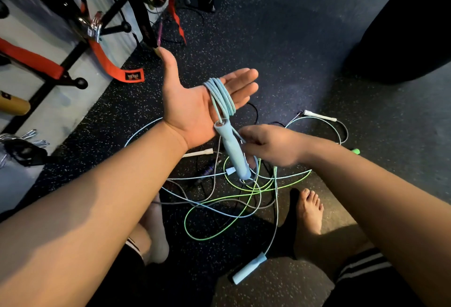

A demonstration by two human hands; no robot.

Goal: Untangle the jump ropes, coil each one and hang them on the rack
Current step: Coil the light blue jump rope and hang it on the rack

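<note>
Coils of blue rope (220, 97) hang over my left hand (192, 106), fingers straight, together; right hand (271, 145) pinches it beside the handle (231, 153). Light, limp, I judge: grip there.

- Blue jump rope (220, 97): several turns coiled round the fingers of the flat left grip (192, 104). One blue handle (233, 153) hangs below the palm; the other handle (249, 269) lies on the floor.
- Green jump rope (244, 187): loose tangled loops on the floor, crossing blue and grey cords.

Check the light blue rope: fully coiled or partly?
Partly coiled: the rope loops round the left hand, then trails to its second handle on the floor.
</note>
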